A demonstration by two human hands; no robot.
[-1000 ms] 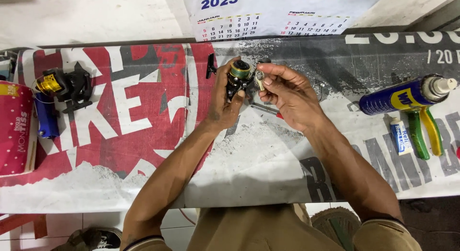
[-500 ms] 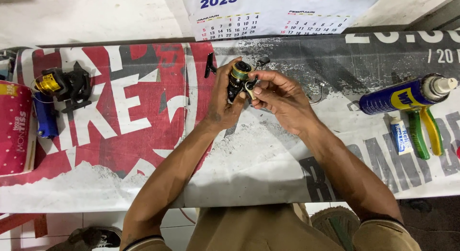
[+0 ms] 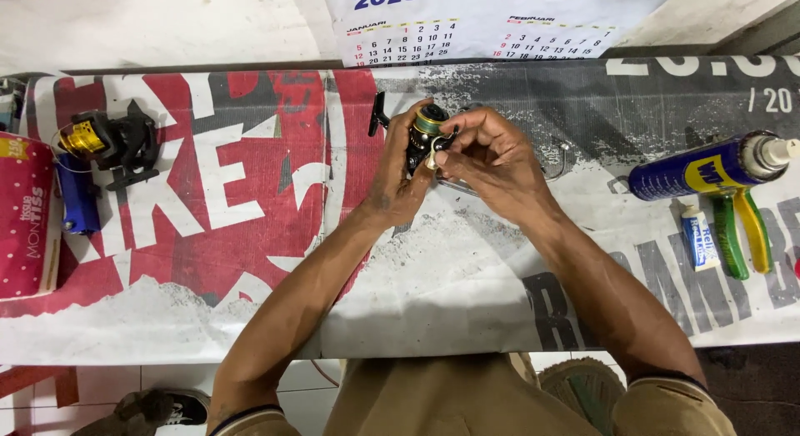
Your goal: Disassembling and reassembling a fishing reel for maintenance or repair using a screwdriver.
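My left hand (image 3: 397,184) grips a black fishing reel (image 3: 422,134) with a green-gold spool, held above the bench top. My right hand (image 3: 487,157) has its fingertips pinched on a small pale part at the reel's side, touching the reel body. The reel's black handle (image 3: 377,114) sticks out to the upper left. Much of the reel body is hidden by my fingers.
A second black reel with a gold spool (image 3: 104,140) lies at the left beside a blue object (image 3: 77,204) and a red tissue box (image 3: 23,215). At the right lie a blue spray can (image 3: 708,171), green-and-yellow pliers (image 3: 742,232) and a small tube (image 3: 698,240). A printed banner (image 3: 250,236) covers the bench.
My right hand has moved left and closed in on the reel, its fingertips now pinching at the reel's side. The left hand keeps holding the reel in place.
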